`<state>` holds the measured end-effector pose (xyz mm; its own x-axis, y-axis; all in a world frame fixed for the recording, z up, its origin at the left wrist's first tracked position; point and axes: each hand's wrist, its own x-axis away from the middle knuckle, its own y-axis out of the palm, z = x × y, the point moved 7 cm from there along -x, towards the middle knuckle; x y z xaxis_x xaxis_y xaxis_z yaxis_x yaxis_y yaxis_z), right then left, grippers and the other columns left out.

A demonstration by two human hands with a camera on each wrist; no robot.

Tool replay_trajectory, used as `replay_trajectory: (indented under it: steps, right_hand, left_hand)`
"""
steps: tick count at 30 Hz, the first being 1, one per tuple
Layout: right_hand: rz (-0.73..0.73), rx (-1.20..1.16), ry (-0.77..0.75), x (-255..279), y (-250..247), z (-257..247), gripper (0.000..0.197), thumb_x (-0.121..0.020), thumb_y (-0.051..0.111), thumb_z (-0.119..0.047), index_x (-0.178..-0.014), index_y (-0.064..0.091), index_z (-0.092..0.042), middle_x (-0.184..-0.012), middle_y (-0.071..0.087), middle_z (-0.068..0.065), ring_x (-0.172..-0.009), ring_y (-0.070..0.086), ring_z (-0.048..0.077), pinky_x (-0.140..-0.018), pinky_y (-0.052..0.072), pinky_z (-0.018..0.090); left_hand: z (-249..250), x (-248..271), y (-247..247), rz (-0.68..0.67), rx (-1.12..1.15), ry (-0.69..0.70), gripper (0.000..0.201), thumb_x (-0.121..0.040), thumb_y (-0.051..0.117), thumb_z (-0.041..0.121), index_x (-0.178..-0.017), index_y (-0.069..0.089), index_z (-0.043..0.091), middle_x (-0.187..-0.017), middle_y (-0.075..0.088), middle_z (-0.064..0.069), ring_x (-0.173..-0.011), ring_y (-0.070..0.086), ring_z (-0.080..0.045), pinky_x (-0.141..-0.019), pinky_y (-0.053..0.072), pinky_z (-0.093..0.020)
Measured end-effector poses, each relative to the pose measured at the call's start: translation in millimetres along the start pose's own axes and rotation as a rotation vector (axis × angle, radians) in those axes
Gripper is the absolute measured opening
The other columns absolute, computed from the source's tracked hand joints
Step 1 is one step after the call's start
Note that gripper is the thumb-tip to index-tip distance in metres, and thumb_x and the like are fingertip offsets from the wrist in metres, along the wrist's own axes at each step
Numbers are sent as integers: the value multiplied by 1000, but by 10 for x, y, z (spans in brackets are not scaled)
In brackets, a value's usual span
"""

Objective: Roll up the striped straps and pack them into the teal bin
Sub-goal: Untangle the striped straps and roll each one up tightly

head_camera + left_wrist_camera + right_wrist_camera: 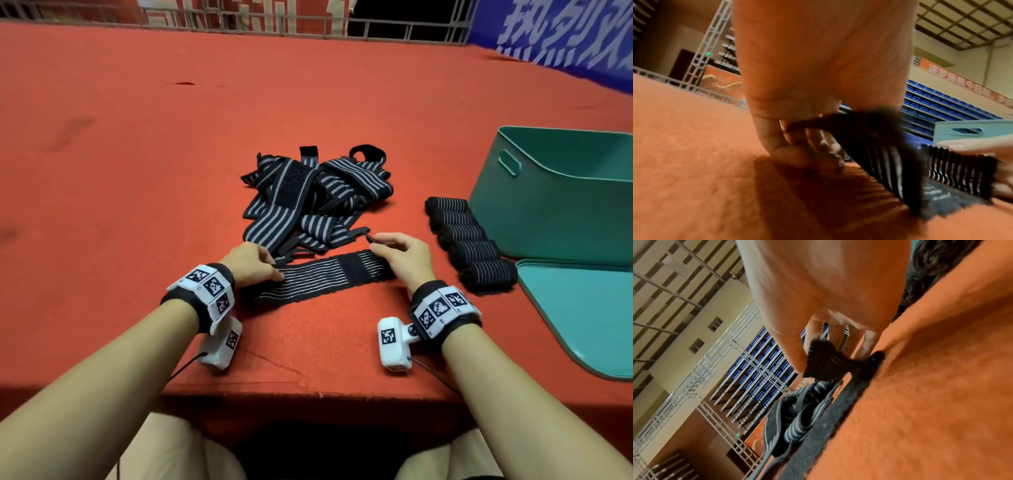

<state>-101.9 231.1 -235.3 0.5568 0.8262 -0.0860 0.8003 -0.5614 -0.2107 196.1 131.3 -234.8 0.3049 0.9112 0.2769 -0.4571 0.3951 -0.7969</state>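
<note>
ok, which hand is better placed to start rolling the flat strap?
Probably the right hand: it pinches the strap end, lifted and folded over in the right wrist view. The left hand holds the other end.

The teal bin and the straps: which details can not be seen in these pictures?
- Teal bin: head view cuts off its right side; its near wall hides the inside.
- Loose strap pile: overlapping straps hide the count.
- Flat strap: left wrist view blurs the left hand grip.
</note>
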Motion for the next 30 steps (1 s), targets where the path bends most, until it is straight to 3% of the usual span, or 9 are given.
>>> replay_trajectory:
  steps: [4, 8, 11, 13, 18, 20, 23, 26, 30]
  right_hand:
    - [-80, 112, 8, -3, 113, 47, 15, -83, 81, -13, -86, 77, -27, -89, 76, -6, -86, 68, 11, -78, 50, 24]
    - [-23, 304, 34, -39, 12, 57, 18, -73, 83, -22, -84, 73, -32, -96, 73, -8, -102, 69, 19, -94, 55, 38]
    - [-64, 471, 205, -78, 13, 255, 74, -40, 78, -61, -107, 65, -34, -113, 69, -1, -109, 67, 26, -90, 59, 48]
    - [-106, 558, 221, -111, 78, 289, 103, -38, 84, -60, -130, 56, -25, -119, 68, 3, -111, 67, 28, -90, 59, 48]
    - [-93, 459, 184, -126, 116, 95, 53, -74, 89, -15, -118, 61, -24, -92, 67, -4, -93, 66, 21, -80, 52, 32]
    - [-3, 345, 193, -166, 49, 80, 40, -73, 86, -19, -107, 66, -24, -90, 72, 0, -85, 70, 26, -79, 59, 40]
    - [42, 336, 275, -212, -85, 176, 37, -81, 78, -18, -115, 64, -17, -87, 70, 4, -77, 70, 31, -84, 61, 52]
    - [12, 569, 232, -213, -189, 189, 42, -85, 76, -33, -123, 62, -19, -118, 69, 6, -110, 65, 31, -98, 53, 41]
    - [-206, 731, 201, -103, 6, 165, 79, -59, 81, -74, -118, 63, -24, -110, 66, -1, -112, 57, 25, -97, 51, 37]
  left_hand:
    - [77, 17, -52, 91, -99, 6, 22, -85, 75, 47, -83, 71, 25, -87, 67, 8, -91, 64, -16, -85, 53, -33]
    - [116, -1, 11, 38, -54, 3, 22, -84, 79, 42, -85, 71, 22, -86, 67, 7, -87, 62, -13, -76, 48, -29]
    - [111, -17, 131, -67, 78, 9, 20, -85, 81, 31, -78, 65, 20, -80, 69, 3, -83, 65, -16, -73, 47, -27]
    - [118, 4, 200, -143, 219, 8, 17, -88, 79, 20, -78, 66, 16, -76, 72, -1, -74, 68, -17, -69, 51, -26]
    - [134, 121, 214, -249, 416, -2, 16, -87, 78, 13, -75, 68, 16, -77, 74, -2, -71, 68, -15, -72, 53, -26]
    - [107, 162, 199, -312, 423, -22, 20, -87, 78, 14, -72, 66, 17, -73, 72, -2, -66, 67, -14, -65, 52, -24]
    - [-19, 128, 81, -239, 262, -58, 26, -82, 85, 24, -68, 63, 19, -70, 68, 1, -68, 62, -13, -66, 49, -24]
    - [-144, 59, -39, -61, 272, -93, 23, -79, 87, 25, -72, 68, 14, -77, 68, -3, -75, 61, -16, -68, 48, -25]
    - [-170, 63, 2, 1, 400, -117, 18, -80, 82, 16, -92, 78, 4, -95, 77, -11, -92, 71, -28, -89, 56, -36]
